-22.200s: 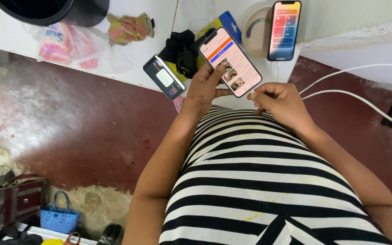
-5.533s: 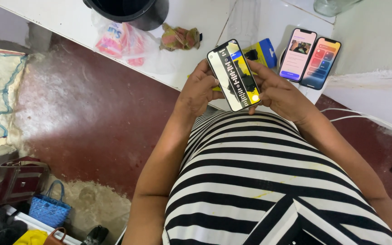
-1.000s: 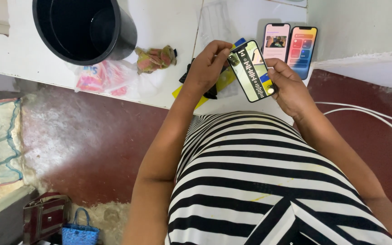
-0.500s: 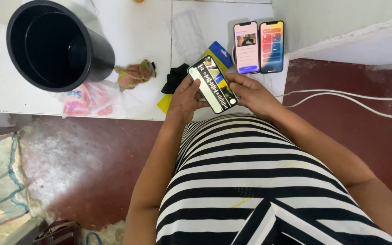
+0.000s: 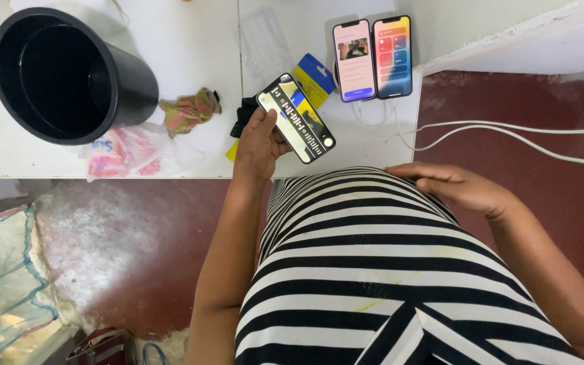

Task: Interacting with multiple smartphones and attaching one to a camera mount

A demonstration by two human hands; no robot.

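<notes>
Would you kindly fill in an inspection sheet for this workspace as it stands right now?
Surface: white table, seam down its middle.
Job's things: phone with lit screen, held over the table edge.
Clutter: black bucket; crumpled cloth; pink plastic packet; blue and yellow card; black item partly hidden; two lit phones side by side.
Grippers: left hand grips the phone; right hand rests on the striped shirt, holding nothing.
Cables: white cables run from the two phones off to the right.
Surroundings: dark red floor; netting and a bag lower left.
</notes>
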